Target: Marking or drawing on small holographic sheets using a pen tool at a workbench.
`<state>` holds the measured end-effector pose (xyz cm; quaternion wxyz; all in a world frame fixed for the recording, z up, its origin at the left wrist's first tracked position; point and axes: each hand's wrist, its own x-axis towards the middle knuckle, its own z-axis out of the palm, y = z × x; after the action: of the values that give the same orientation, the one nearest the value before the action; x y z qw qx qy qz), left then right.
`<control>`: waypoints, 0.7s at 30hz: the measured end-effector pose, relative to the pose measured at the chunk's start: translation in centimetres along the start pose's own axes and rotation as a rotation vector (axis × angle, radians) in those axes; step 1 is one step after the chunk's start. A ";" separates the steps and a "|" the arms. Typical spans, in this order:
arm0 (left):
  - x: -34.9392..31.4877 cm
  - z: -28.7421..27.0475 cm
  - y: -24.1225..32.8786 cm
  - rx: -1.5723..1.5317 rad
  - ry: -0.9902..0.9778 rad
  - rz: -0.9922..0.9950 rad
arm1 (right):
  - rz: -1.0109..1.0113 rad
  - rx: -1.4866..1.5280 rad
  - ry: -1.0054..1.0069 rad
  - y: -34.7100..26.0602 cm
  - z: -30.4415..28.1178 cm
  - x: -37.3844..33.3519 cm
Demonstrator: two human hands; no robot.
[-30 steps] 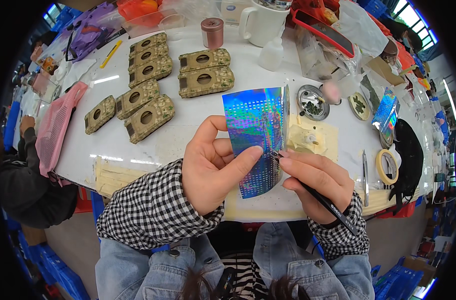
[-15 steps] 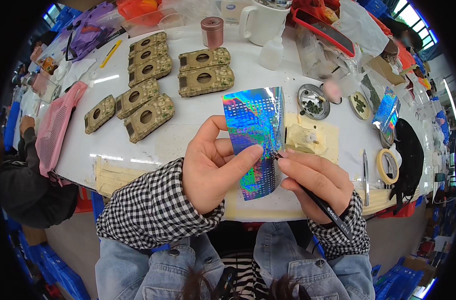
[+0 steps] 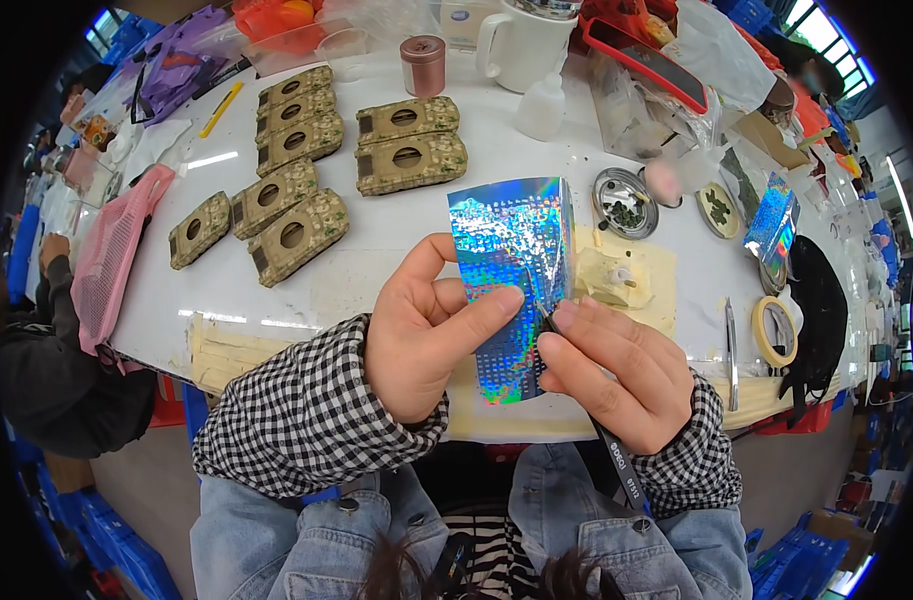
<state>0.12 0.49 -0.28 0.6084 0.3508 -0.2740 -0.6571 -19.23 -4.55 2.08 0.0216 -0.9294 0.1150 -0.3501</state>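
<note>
My left hand (image 3: 429,335) pinches a shiny holographic sticker sheet (image 3: 507,225), thumb on its front and fingers behind. The sheet carries rows of small pieces and bows along its right side. In my right hand (image 3: 627,375) is a pair of slim black tweezers (image 3: 617,455), their handle running down toward my wrist. The fine metal tip touches or nearly touches the sheet beside my left thumb; whether it grips a piece is too small to tell. Beyond the sheet, a yellowish block with a small peg (image 3: 617,278) sits on the table.
Several camouflage model tank hulls (image 3: 412,165) lie at the left. To the right are a round metal dish of dark bits (image 3: 627,203), silver tweezers (image 3: 732,355) and a tape roll (image 3: 777,332). A white mug (image 3: 527,45) and red-cased phone (image 3: 647,65) stand farther back.
My right hand has shifted slightly left, and the tweezers' handle has swung down to a steeper angle. The sheet has tilted a little, so its reflections differ. My left hand keeps its pinch.
</note>
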 end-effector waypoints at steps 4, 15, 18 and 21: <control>0.0 0.0 0.0 -0.007 -0.007 -0.003 | 0.004 0.009 0.004 0.0 0.0 0.0; 0.0 0.0 0.0 0.002 -0.004 0.002 | -0.016 -0.020 0.028 0.1 0.2 0.0; 0.0 -0.1 0.0 0.003 -0.004 0.004 | -0.015 -0.018 0.028 0.1 0.2 0.0; 0.0 0.0 0.0 0.002 -0.003 0.012 | -0.014 -0.016 0.024 0.0 0.1 0.1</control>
<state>0.14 0.48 -0.28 0.6115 0.3487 -0.2779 -0.6537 -19.14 -4.60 2.09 0.0105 -0.9259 0.1115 -0.3607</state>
